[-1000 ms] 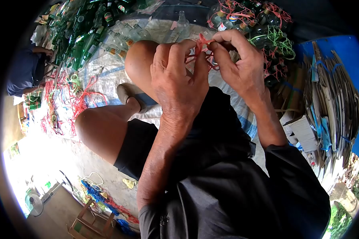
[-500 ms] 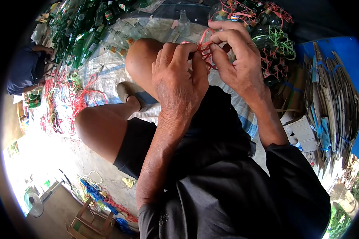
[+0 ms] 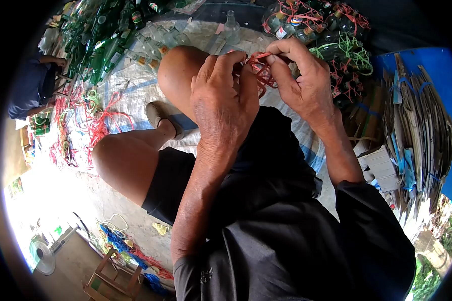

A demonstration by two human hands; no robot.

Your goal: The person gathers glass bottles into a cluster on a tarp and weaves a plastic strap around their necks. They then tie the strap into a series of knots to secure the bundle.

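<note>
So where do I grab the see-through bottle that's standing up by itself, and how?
I'd wrap my fingers round the clear bottle's narrow neck, coming down from the person's side. It looks upright with its neck pointing up, slimmer than its body, and no other bottle seems to touch it.

Red strands (image 3: 264,76) now bunched lower

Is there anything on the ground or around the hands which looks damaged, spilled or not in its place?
Only mildly: the pink strings lie in a loose, untidy tangle, and one clear bottle sits apart from the others. I see no spill or breakage.
</note>
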